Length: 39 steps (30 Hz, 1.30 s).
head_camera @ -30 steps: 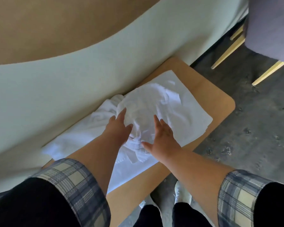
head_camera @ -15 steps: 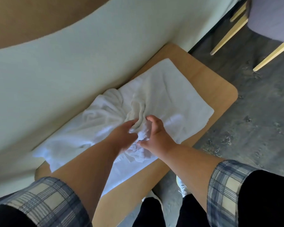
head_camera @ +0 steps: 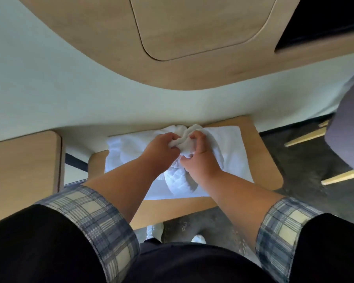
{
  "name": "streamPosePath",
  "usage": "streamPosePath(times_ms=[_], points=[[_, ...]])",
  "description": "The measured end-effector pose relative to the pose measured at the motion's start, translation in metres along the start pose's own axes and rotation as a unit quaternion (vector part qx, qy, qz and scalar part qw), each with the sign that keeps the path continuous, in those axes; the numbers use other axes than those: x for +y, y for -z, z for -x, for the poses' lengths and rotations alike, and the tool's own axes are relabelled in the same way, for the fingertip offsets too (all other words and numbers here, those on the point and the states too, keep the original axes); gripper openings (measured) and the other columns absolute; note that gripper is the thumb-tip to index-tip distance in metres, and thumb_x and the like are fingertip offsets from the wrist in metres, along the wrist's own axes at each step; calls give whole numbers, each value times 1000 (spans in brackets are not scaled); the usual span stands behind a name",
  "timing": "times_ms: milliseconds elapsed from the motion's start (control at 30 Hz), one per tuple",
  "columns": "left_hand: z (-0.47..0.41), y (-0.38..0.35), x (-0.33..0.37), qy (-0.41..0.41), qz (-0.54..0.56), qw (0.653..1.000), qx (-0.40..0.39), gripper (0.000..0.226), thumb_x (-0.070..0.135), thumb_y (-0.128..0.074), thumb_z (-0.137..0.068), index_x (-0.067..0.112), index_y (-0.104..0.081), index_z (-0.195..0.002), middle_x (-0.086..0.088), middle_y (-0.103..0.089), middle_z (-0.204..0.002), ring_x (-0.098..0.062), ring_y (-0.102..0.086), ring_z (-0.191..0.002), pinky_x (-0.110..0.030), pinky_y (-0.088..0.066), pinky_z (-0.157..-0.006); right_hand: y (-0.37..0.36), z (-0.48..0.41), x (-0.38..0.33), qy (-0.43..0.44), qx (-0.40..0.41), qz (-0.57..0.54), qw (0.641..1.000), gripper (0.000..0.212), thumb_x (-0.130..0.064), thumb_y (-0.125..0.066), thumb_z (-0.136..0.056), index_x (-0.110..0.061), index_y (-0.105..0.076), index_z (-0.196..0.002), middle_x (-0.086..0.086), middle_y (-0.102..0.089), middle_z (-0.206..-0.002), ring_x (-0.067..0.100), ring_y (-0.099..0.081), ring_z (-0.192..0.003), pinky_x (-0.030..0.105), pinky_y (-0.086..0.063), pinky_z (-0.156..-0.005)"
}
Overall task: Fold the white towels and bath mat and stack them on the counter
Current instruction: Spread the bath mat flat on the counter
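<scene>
A bunched white towel [head_camera: 180, 180] lies in the middle of a low wooden counter [head_camera: 262, 152], on top of a flat white towel [head_camera: 231, 139] spread across it. My left hand [head_camera: 161, 149] grips the bunched towel's top edge from the left. My right hand [head_camera: 200, 158] grips the same gathered edge from the right, its fingers curled into the cloth. The two hands nearly touch. More crumpled white cloth [head_camera: 123, 148] sits at the left of the pile.
A pale wall [head_camera: 90, 94] rises right behind the counter, with a curved wooden panel [head_camera: 192, 37] above. A wooden cabinet [head_camera: 23, 172] stands at the left. A grey chair [head_camera: 347, 129] with light legs stands on the dark floor at the right.
My hands went from flat on the towel to gripping its gathered edge, and they lifted it toward the wall. My head tipped up, so the counter sits lower and squarer in view.
</scene>
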State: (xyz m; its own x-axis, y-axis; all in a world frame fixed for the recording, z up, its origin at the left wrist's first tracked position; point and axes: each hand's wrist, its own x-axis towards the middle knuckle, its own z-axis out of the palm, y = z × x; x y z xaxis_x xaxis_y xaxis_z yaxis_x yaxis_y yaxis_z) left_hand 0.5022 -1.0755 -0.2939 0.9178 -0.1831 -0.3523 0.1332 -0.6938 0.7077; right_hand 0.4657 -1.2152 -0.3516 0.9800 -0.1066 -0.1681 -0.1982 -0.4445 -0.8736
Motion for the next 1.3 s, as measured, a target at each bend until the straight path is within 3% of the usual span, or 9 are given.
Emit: streamPosePath(times_ms=[233,367,467,600,733,833,967,1100,1300], points=[[69,75,5,10,66,986,150,26,14,-57,-80,39,-60,-85,13,-60,-96,-7,-59,-82,-25,-45,-65,-14,13,-95,138,-62,2,988,66,-12,-72,-77,-33,-35,-128,-7,-41,-125,9,-51,-104,-3,-31,-78],[115,117,-9,16,92,970,224,23,18,-60,-79,39,-63,-88,10,-61,-99,-4,-59,-83,-22,-43,-64,-44,30,-143,214,-88,-9,973,66,-13,-73,-77,-34,-34,-127,-6,-43,-128,11,-52,-109,8,-41,-84],[154,149,-26,19,113,953,280,24,18,-60,-78,38,-64,-89,10,-58,-101,-4,-59,-85,-23,-43,-67,-74,49,-181,255,-82,9,964,58,-29,-71,-78,-45,-34,-120,-25,-34,-112,2,-48,-97,9,-40,-73],[212,187,-58,14,142,928,344,25,15,-60,-77,36,-66,-89,9,-56,-101,-9,-60,-88,-27,-48,-70,-125,86,-226,307,-102,5,946,57,-38,-67,-76,-48,-34,-121,-27,-31,-111,0,-44,-96,6,-36,-72],[280,231,-103,7,150,903,403,26,15,-59,-77,39,-65,-85,12,-55,-103,4,-56,-83,-20,-44,-68,-186,136,-273,345,-123,-17,930,54,-37,-68,-76,-49,-35,-118,-30,-34,-114,-19,-44,-97,3,-40,-72],[338,267,-144,9,152,891,428,29,16,-56,-77,44,-63,-84,15,-53,-104,10,-54,-82,-19,-42,-66,-244,182,-304,419,-164,43,892,38,-30,-67,-86,-44,-47,-115,-6,-56,-124,12,-61,-107,18,-47,-83],[416,314,-208,15,133,888,440,35,17,-54,-77,50,-59,-85,19,-52,-102,11,-54,-81,-18,-41,-62,-320,254,-344,362,-150,-64,918,57,-29,-71,-81,-39,-39,-127,-27,-33,-124,2,-46,-100,4,-37,-77],[477,352,-273,15,122,882,455,33,14,-55,-76,47,-61,-84,16,-52,-101,12,-53,-80,-5,-39,-56,-391,312,-374,338,-250,-108,901,66,-15,-74,-83,-56,-33,-113,-11,-49,-126,-5,-58,-102,1,-41,-78],[528,396,-349,33,114,877,466,36,12,-56,-78,47,-60,-78,13,-51,-101,12,-52,-79,-1,-37,-57,-477,354,-404,331,-258,-74,905,66,-25,-77,-79,-51,-30,-118,-7,-46,-132,16,-57,-115,34,-49,-97]])
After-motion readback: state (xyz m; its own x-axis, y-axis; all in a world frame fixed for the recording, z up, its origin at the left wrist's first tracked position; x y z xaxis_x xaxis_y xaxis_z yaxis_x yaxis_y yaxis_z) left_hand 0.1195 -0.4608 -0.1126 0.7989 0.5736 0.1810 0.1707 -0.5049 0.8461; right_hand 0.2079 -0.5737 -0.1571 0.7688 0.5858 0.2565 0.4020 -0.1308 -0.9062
